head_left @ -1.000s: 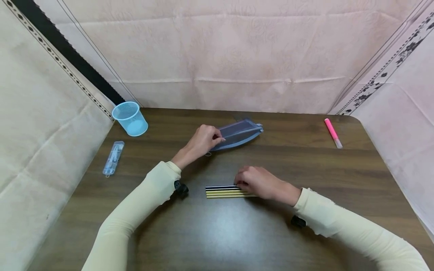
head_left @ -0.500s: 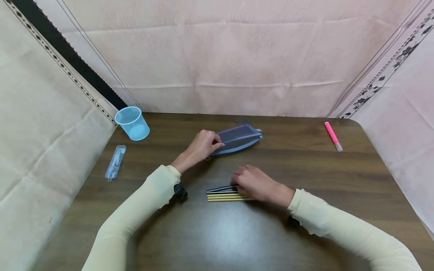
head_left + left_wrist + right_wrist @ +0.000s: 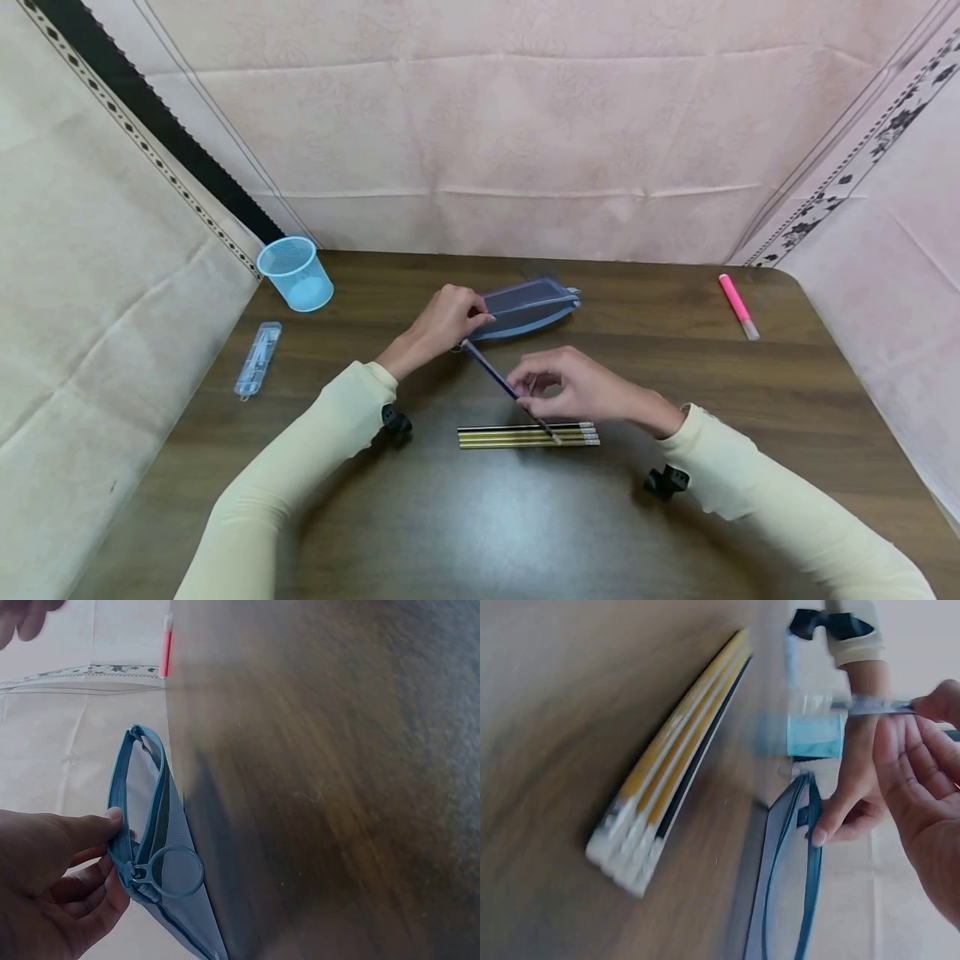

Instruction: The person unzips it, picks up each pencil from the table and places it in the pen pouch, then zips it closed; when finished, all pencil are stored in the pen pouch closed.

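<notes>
A person in pale yellow sleeves [image 3: 255,500] works with both bare hands over a dark wooden table [image 3: 375,533], closed in by pale cloth [image 3: 480,125] at the back and sides.

The left hand [image 3: 442,323] pinches the near left end of a blue-grey zip pouch [image 3: 528,307] between thumb and fingers. The pouch lies toward the back of the table, left hand at its left end; from the left wrist its zipped mouth gapes, edges apart, and a blue ring pull [image 3: 201,871] hangs beside the fingers.

The right hand [image 3: 577,385] pinches one dark pencil [image 3: 489,368] between thumb and fingertips. The pencil slants — its far end beside the left hand and the pouch's near corner, its lower end in front of a row of pencils [image 3: 491,438]. The right wrist view is blurred, so whether that lower end touches the row is hard to tell.

The row lies flat in front of the pouch, the pencils side by side: gold ones nearest the person, a black one along the far edge, all with pale ends to the right.

Farther left are a light blue cup [image 3: 306,287], tilted in this view, and a slim clear case [image 3: 258,360]. At the far right lies a pink marker [image 3: 735,300]. A small black device [image 3: 665,482] sits at the right wrist.
</notes>
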Demonstrator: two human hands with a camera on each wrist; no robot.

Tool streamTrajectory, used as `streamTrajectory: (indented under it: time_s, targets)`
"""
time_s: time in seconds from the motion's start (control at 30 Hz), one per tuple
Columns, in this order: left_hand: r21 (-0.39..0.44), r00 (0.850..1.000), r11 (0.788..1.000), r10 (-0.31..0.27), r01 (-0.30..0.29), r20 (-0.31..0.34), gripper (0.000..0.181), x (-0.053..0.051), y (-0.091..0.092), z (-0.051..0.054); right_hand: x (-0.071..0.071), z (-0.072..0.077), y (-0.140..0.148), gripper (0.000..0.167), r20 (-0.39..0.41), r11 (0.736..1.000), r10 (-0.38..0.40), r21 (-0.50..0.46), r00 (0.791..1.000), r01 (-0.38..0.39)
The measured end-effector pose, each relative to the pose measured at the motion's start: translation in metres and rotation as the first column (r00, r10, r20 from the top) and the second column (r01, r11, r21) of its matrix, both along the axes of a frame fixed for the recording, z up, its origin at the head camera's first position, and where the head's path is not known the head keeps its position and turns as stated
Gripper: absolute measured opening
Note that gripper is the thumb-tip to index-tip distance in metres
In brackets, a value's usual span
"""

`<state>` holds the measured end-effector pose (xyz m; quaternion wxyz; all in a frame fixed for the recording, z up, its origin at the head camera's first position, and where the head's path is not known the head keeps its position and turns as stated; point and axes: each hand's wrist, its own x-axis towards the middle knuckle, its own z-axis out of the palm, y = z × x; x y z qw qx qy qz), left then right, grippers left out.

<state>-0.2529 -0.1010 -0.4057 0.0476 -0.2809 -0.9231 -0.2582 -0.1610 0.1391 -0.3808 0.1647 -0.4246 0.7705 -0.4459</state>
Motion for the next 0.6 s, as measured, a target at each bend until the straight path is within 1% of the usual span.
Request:
streamTrajectory:
  time_s: [0.03,0.07,0.1,0.13,0.17,0.2,0.23,0.27,0.3,0.4,0.47,0.5,0.57,0.6]
  targets:
    - [-0.002,1.0,1.0,0.004,-0.004,0.008,0.015,0.0,0.0,0.0,0.0,0.001,0.0,0.018,0.069,0.999,-0.009,-0.041,0.998,0.012]
    - [-0.006,1.0,1.0,0.008,-0.008,0.014,0.016,0.0,0.0,0.001,0.0,0.001,-0.001,0.016,0.136,0.996,-0.019,-0.08,0.991,0.031]
    - [-0.008,1.0,1.0,0.012,-0.012,0.02,0.016,0.0,0.0,0.001,0.0,0.001,-0.001,0.014,0.205,0.992,-0.033,-0.115,0.978,0.057]
    - [-0.009,1.0,1.0,0.015,-0.015,0.025,0.016,0.0,0.001,0.002,0.0,0.001,-0.002,0.013,0.289,0.985,-0.045,-0.149,0.956,0.092]
    - [-0.012,0.999,1.0,0.018,-0.018,0.027,0.017,0.0,0.001,0.003,0.0,0.001,-0.003,0.014,0.372,0.975,-0.054,-0.18,0.927,0.129]
    - [-0.013,0.999,1.0,0.02,-0.019,0.029,0.017,-0.001,0.001,0.003,0.0,0.0,-0.004,0.015,0.453,0.963,-0.058,-0.21,0.89,0.17]
    - [-0.015,0.999,1.0,0.021,-0.021,0.028,0.017,-0.001,0.002,0.004,-0.001,-0.001,-0.006,0.016,0.528,0.948,-0.059,-0.237,0.847,0.214]
    - [-0.018,0.999,1.0,0.022,-0.022,0.028,0.017,-0.001,0.002,0.004,-0.002,-0.002,-0.007,0.016,0.599,0.93,-0.055,-0.26,0.799,0.259]
    - [-0.018,0.999,1.0,0.022,-0.021,0.028,0.017,-0.002,0.002,0.005,-0.002,-0.003,-0.009,0.016,0.665,0.911,-0.046,-0.277,0.746,0.304]
    - [-0.023,0.999,1.0,0.019,-0.019,0.028,0.017,-0.002,0.003,0.005,-0.006,-0.008,-0.012,0.017,0.823,0.851,-0.006,-0.294,0.568,0.434]
    - [-0.025,0.999,1.0,0.017,-0.017,0.031,0.017,-0.001,0.003,0.005,-0.009,-0.012,-0.012,0.017,0.894,0.815,0.003,-0.261,0.448,0.517]
    - [-0.024,0.999,1.0,0.017,-0.017,0.033,0.018,-0.001,0.003,0.005,-0.011,-0.015,-0.011,0.017,0.919,0.799,0.0,-0.236,0.394,0.552]
    - [-0.023,0.999,1.0,0.019,-0.019,0.036,0.018,-0.001,0.004,0.005,-0.018,-0.02,-0.01,0.018,0.955,0.772,-0.014,-0.179,0.298,0.609]
    - [-0.021,0.999,1.0,0.02,-0.019,0.037,0.019,-0.001,0.004,0.004,-0.022,-0.023,-0.009,0.019,0.963,0.766,-0.028,-0.151,0.266,0.626]
